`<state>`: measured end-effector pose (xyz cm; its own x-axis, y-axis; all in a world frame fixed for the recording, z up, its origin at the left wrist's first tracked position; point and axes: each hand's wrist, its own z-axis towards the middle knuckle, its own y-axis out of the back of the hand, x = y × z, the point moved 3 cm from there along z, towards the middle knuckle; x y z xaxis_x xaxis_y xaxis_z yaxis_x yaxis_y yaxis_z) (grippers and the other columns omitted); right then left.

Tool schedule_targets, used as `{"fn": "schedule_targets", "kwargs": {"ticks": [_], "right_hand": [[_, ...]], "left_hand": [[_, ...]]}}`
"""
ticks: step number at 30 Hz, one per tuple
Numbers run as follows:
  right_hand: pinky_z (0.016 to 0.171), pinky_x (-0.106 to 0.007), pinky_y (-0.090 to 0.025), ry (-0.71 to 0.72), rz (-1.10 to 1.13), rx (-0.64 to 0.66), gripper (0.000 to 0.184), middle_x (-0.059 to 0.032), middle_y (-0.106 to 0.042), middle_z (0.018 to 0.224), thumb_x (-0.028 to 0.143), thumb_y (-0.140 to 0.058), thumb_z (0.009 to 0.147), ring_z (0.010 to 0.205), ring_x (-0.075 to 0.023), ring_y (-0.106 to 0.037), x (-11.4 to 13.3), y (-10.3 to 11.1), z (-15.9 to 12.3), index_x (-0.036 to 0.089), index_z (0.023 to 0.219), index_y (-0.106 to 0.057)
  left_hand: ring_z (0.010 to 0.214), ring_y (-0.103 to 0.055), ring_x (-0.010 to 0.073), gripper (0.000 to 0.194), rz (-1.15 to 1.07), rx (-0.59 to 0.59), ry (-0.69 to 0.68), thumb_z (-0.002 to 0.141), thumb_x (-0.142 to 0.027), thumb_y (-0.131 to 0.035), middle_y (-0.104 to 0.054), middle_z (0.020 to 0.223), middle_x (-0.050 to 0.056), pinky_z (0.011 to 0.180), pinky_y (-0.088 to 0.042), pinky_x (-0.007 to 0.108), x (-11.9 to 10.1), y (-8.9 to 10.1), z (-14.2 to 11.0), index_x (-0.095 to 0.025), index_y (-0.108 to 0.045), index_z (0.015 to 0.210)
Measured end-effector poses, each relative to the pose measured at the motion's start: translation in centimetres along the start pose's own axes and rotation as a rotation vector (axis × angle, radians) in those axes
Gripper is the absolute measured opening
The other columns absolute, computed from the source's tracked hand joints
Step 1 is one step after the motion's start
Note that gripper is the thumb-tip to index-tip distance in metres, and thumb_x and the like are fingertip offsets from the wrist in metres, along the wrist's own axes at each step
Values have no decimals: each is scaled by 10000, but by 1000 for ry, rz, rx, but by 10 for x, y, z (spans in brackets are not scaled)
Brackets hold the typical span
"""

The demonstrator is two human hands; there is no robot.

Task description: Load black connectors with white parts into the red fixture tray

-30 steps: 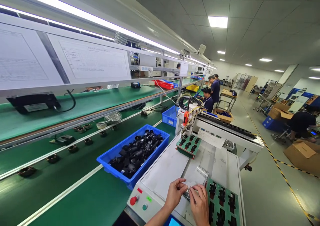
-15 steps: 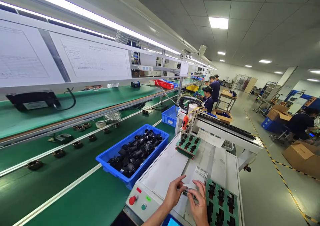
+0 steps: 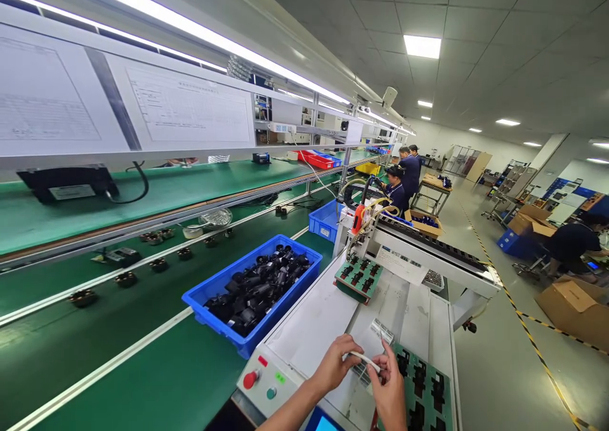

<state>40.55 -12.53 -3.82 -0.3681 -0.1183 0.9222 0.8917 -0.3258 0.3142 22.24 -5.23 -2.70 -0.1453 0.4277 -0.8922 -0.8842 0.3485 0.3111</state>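
Both my hands meet low in the view over the white machine table (image 3: 314, 323). My left hand (image 3: 335, 362) pinches one end of a small thin white strip (image 3: 365, 358), and my right hand (image 3: 390, 383) pinches the other end. Just under them lies a clear tray of small parts (image 3: 380, 331). Beside my right hand sits a green fixture plate (image 3: 425, 390) with black parts in its slots. A second green fixture plate (image 3: 359, 277) sits farther back under the machine's screwdriver head (image 3: 358, 223).
A blue bin of black parts (image 3: 252, 288) stands left of the machine on the green conveyor (image 3: 118, 329). Red and green buttons (image 3: 250, 379) sit on the machine's front panel. Other people (image 3: 397, 186) work farther along the line. Cardboard boxes (image 3: 573, 304) stand on the floor at right.
My hands have lifted the small piece slightly off the machine table and now hold it between them. Small black parts on the conveyor have drifted right. The camera shifted a little.
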Motion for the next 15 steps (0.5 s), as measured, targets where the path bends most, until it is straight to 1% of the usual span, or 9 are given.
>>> {"fn": "schedule_targets", "kwargs": {"ticks": [2,5,7,8,10,11,12,14,15], "right_hand": [[739,-320,-626,29,-42,2,730,-103,-757,1017,629,-632,955,791,-231,-730,-4,3,-1,174,1510,-501],[784,-321,-625,60,-126,19,627,-101,-767,1044,604,-590,988,846,-235,-742,-9,8,-2,204,1469,-550],[813,-320,-620,67,-170,29,575,-86,-774,1021,590,-570,1002,869,-234,-745,-12,10,-3,222,1444,-573],[819,-318,-618,67,-184,28,566,-80,-775,1009,590,-561,1007,876,-234,-745,-13,12,-4,226,1440,-577],[795,-308,-622,56,-199,7,574,-75,-779,986,601,-545,1011,861,-232,-750,-18,15,-6,226,1445,-575],[782,-302,-626,49,-199,-2,583,-74,-783,976,612,-547,1006,853,-234,-756,-21,16,-8,226,1443,-580],[776,-299,-631,43,-194,-12,596,-75,-788,966,628,-554,997,847,-239,-762,-24,17,-10,227,1436,-592],[779,-301,-640,36,-176,-49,620,-78,-799,957,669,-565,974,836,-251,-776,-32,18,-17,236,1415,-621],[785,-304,-644,34,-168,-75,633,-78,-803,954,690,-563,965,832,-258,-781,-37,17,-22,242,1406,-635]], "left_hand": [[812,-606,233,456,15,-1,34,983,-583,-568,-682,779,78,773,-424,344,-1,1,4,-207,-797,864],[823,-617,233,437,12,8,61,984,-554,-579,-684,796,78,777,-439,340,-1,3,6,-199,-774,820],[924,-638,249,374,-4,-3,79,952,-546,-630,-713,911,92,858,-470,353,3,4,2,-209,-775,881],[979,-645,255,338,-34,-46,130,914,-546,-680,-722,983,92,904,-482,358,8,6,-3,-221,-771,928],[1004,-661,261,345,-113,-187,311,822,-556,-762,-728,1019,78,930,-513,369,28,11,-21,-231,-743,936],[950,-677,264,358,-151,-268,430,777,-567,-785,-728,939,65,893,-538,377,41,14,-35,-226,-719,864],[848,-687,267,380,-177,-339,549,748,-582,-785,-700,794,48,820,-561,390,55,18,-51,-221,-669,745],[624,-670,278,481,-193,-440,763,703,-606,-770,-554,523,11,649,-574,422,85,26,-90,-237,-508,540],[548,-658,288,517,-200,-498,870,685,-607,-763,-489,449,-1,586,-570,435,98,31,-110,-253,-439,491]]}}
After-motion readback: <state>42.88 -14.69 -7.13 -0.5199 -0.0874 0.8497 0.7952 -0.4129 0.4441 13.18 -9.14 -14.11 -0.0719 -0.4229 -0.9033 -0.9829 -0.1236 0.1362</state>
